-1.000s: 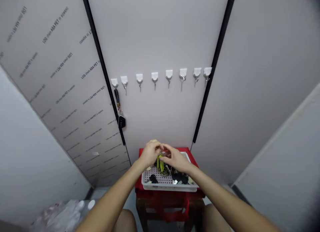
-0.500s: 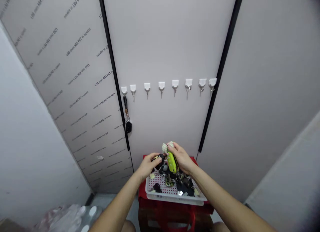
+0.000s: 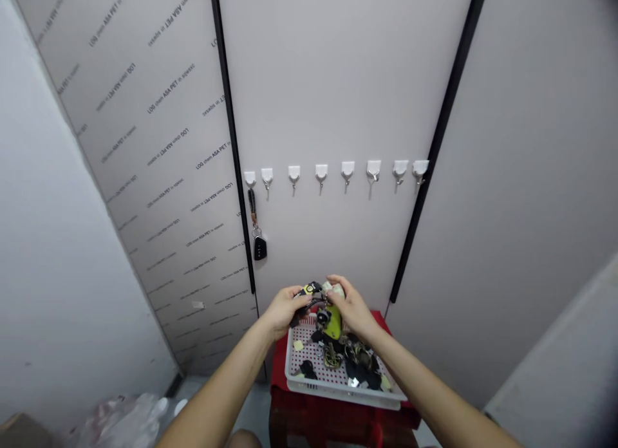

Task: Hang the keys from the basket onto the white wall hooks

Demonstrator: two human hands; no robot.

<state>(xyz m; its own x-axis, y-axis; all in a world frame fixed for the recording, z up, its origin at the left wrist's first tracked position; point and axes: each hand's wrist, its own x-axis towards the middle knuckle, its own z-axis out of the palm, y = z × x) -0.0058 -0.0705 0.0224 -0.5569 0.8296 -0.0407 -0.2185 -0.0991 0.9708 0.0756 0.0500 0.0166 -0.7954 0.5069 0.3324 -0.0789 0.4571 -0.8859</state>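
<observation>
Behind everything is a pale wall (image 3: 333, 100); before it, the white tray (image 3: 338, 392) holds what look like more keys (image 3: 360, 371), not hung. Above it, left hand's (image 3: 280, 311) fingers grip a black-and-yellow strap (image 3: 310, 288); right hand's (image 3: 356, 311) fingers pinch a pale charm (image 3: 336, 288), partly hiding the yellow-green key case (image 3: 333, 324). One black key (image 3: 260, 247) already hangs from the leftmost hook (image 3: 250, 177).

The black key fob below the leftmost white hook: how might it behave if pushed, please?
The black key fob would probably swing, since it hangs by a silvery metal ring from a black strap. Its solid-looking casing should stay stiff.
</observation>
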